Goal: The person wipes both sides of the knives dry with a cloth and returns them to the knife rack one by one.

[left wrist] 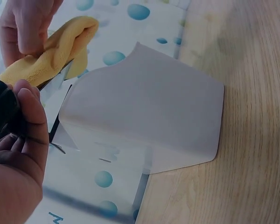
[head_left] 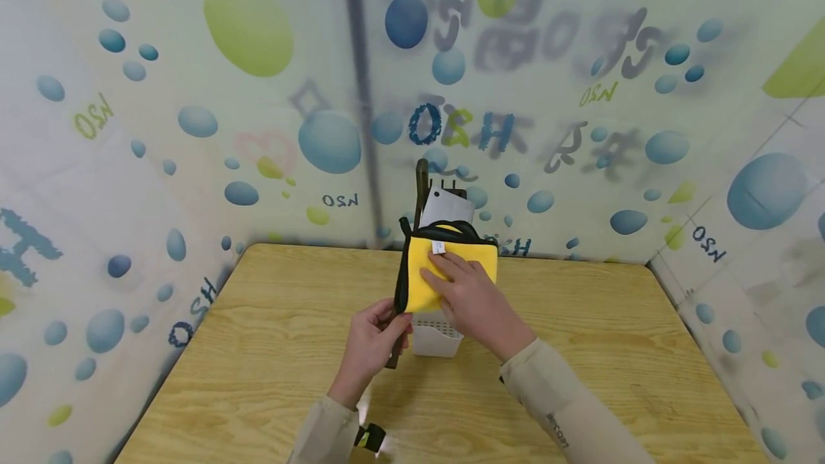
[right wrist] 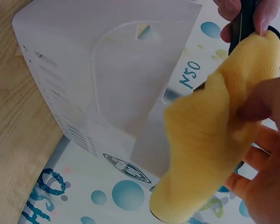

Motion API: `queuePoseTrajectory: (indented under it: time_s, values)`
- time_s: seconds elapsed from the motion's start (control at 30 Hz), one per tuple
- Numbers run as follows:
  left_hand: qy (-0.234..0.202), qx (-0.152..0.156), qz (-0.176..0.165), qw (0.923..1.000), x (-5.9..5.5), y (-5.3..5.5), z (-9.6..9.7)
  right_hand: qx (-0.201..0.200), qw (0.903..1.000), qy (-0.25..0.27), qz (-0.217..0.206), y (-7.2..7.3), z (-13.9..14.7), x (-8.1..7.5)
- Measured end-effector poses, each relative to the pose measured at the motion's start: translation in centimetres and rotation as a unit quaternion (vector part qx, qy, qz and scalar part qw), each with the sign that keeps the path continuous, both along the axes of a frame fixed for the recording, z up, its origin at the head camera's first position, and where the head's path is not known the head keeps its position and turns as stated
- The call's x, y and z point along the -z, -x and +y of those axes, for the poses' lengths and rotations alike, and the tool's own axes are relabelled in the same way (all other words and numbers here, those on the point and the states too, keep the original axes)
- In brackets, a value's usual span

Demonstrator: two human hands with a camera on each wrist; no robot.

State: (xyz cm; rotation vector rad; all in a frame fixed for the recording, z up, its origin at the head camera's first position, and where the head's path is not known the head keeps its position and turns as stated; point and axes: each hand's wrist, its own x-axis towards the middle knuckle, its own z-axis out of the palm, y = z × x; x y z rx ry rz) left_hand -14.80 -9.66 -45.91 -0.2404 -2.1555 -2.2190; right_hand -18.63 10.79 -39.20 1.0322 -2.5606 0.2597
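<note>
My left hand [head_left: 374, 339] grips a knife by its dark handle [right wrist: 245, 23]. Part of the metal blade [left wrist: 54, 85] shows below a yellow cloth [head_left: 422, 278] with black edging and a small white tag; the rest is covered. On the cloth lies my right hand [head_left: 480, 303], its fingers spread in the head view. The right wrist view shows its thumb and fingers on opposite sides of the cloth, pinching it over the blade. Right behind both hands stands a white perforated holder [head_left: 437, 342], partly hidden by the cloth.
A cleaver blade [head_left: 446, 210] and a long dark handle [head_left: 422, 181] rise above the cloth at the back. A small black object [head_left: 372, 438] is beside the left sleeve. The wooden table [head_left: 309, 278] meets a patterned wall [head_left: 290, 220] behind.
</note>
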Motion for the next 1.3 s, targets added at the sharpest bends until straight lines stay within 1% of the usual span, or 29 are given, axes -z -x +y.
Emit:
queuePoseTrajectory:
  time_s: [0.1, 0.17, 0.4, 0.57, 0.73, 0.97, 1.13, 1.3]
  values:
    - [-0.004, 0.002, -0.001, 1.0, 0.1, -0.1, -0.1, 0.002, 0.9999, 0.007, -0.008, -0.1, -0.2, 0.3]
    - [-0.005, 0.003, -0.003, 1.0, 0.1, -0.1, -0.1, 0.003, 0.9999, 0.013, -0.005, -0.2, -0.3, 0.4]
    - [-0.003, 0.003, -0.003, 1.0, 0.1, -0.3, 0.1, 0.012, 0.9986, 0.046, 0.023, -0.1, -0.7, 0.9]
    - [0.007, 0.008, -0.013, 0.9999, -0.1, -0.4, 0.4, 0.014, 0.9963, 0.067, 0.051, 0.3, -0.9, 0.8]
    - [0.013, 0.015, -0.02, 0.9996, -0.2, -0.5, 0.5, 0.019, 0.9955, 0.066, 0.065, 0.7, -0.7, 0.5]
    - [0.009, 0.024, -0.013, 0.9996, 0.0, -0.5, 0.3, 0.014, 0.9955, 0.069, 0.063, 1.5, -0.4, 0.0]
    - [0.002, 0.022, -0.01, 0.9997, 0.3, -0.4, 0.3, 0.012, 0.996, 0.06, 0.066, 2.2, -0.4, -0.5]
    - [-0.003, 0.022, -0.01, 0.9997, 0.2, -0.4, 0.1, 0.019, 0.9969, 0.048, 0.06, 2.9, -0.4, -1.0]
